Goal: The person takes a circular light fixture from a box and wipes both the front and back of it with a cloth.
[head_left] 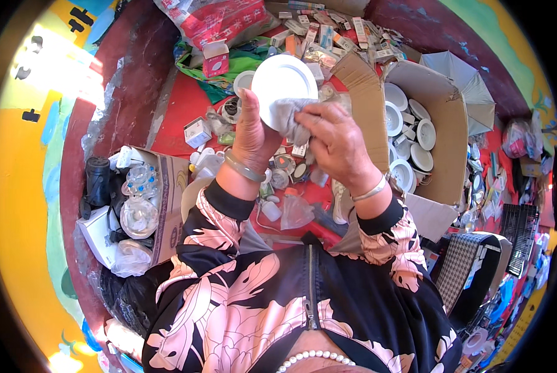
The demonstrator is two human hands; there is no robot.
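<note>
A round white downlight [283,78] with a raised rim is held up in front of me, its flat face turned toward me. My left hand [253,135] is closed on its lower left edge, thumb standing up along the side, the other fingers hidden behind. A crumpled grey cloth [290,119] is gripped in my right hand [339,142] and lies against the lower right part of the downlight's face. To the right, an open cardboard box [437,118] contains several similar white downlights [421,156].
Small boxes [359,34] pile up at the back beside a red and white bag [216,18]. Loose lamp parts [283,163] cover the red surface below my hands. A carton [166,205] of clear plastic-wrapped items stands left; a houndstooth box [462,264] sits lower right.
</note>
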